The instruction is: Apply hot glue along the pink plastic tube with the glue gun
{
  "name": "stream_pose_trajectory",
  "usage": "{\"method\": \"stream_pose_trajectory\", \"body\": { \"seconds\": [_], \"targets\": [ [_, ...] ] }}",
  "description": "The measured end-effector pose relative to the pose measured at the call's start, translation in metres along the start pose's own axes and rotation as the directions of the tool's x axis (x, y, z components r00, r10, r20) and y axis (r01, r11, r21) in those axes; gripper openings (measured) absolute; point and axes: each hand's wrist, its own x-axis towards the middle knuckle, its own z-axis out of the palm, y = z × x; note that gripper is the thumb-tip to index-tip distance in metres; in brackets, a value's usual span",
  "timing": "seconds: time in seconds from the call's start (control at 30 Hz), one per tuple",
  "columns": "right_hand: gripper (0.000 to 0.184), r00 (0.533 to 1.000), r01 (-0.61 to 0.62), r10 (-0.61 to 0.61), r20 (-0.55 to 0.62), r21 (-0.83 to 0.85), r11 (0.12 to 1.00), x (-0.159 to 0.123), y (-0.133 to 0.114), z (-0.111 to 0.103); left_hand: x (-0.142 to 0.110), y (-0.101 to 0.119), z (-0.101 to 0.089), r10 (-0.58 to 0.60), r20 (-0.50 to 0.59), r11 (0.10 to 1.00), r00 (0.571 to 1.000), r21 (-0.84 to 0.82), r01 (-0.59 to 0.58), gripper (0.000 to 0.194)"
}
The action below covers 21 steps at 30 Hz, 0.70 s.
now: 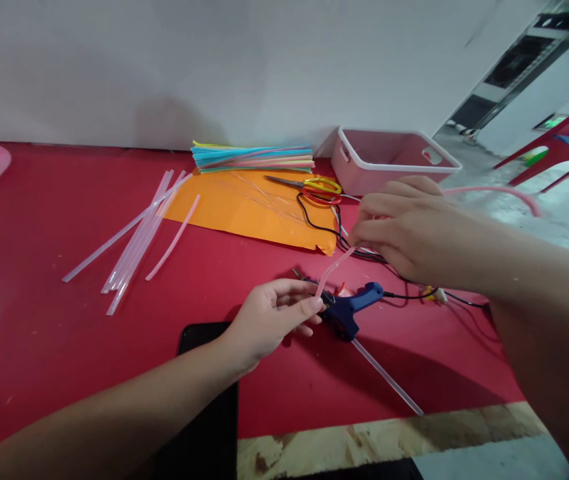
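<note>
My left hand [277, 310] pinches the lower end of a thin, bent pink strip [333, 265] between thumb and fingers. My right hand [402, 227] has its fingers closed round the strip's upper part. A longer pink strand [499, 191] curves out to the right behind that hand; whether it is the same piece is hidden. Just beyond my left fingers lies a dark blue glue gun [347, 312] with a clear glue stick [389, 379] jutting from its back. Its nozzle is partly covered by my left hand.
Translucent straws [139, 243] and a short pink piece [173, 239] lie left. Behind are an orange envelope [244, 207], scissors [314, 187], colored pipe cleaners [252, 158] and a pink bin [389, 170]. Black cable [409, 293] runs right. A black tablet-like slab [209, 407] lies under my left forearm.
</note>
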Motion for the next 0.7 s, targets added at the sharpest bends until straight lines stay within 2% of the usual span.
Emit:
{"method": "stream_pose_trajectory", "body": {
  "seconds": [0.1,0.17,0.2,0.27,0.37,0.4,0.47,0.53,0.63,0.7],
  "targets": [
    [0.022,0.997,0.023,-0.029,0.074,0.078,0.997,0.015,-0.002,0.003,0.000,0.000,0.000,-0.039,0.011,0.999,0.999,-0.016,0.039,0.019],
    [0.021,0.995,0.054,-0.059,0.081,0.064,0.997,0.029,-0.007,0.002,0.001,0.000,0.000,-0.068,0.004,0.996,0.998,-0.050,0.068,0.020],
    [0.022,0.997,0.056,-0.057,0.053,0.026,0.998,0.036,-0.011,0.001,0.002,0.000,-0.001,-0.077,-0.007,0.994,0.997,-0.075,0.076,0.021],
    [0.026,0.995,0.064,-0.062,-0.079,0.024,0.998,0.048,-0.020,-0.004,0.004,0.002,-0.001,-0.085,-0.036,0.987,0.996,-0.136,0.080,0.022],
    [0.027,0.973,0.051,-0.008,-0.229,0.183,0.982,0.048,-0.032,-0.012,0.006,0.004,-0.003,-0.096,-0.074,0.970,0.993,-0.232,0.076,0.018],
    [0.026,0.976,0.026,0.030,-0.216,0.251,0.968,0.042,-0.035,-0.013,0.006,0.005,-0.004,-0.105,-0.078,0.963,0.991,-0.258,0.081,0.016],
    [0.027,0.992,-0.007,0.047,-0.119,0.315,0.949,0.023,-0.037,-0.010,0.007,0.007,-0.005,-0.116,-0.078,0.950,0.990,-0.299,0.088,0.012],
    [0.032,0.997,-0.059,0.043,0.059,0.307,0.950,-0.004,-0.037,-0.001,0.007,0.008,-0.005,-0.123,-0.075,0.941,0.990,-0.326,0.092,0.013],
    [0.045,0.961,-0.153,0.090,0.262,0.229,0.961,-0.040,-0.041,0.020,0.007,0.010,-0.002,-0.125,-0.066,0.931,0.990,-0.352,0.094,0.022],
    [0.062,0.938,-0.208,0.143,0.315,0.184,0.961,-0.054,-0.047,0.035,0.007,0.012,-0.001,-0.126,-0.071,0.927,0.989,-0.365,0.092,0.029]
  ]
}}
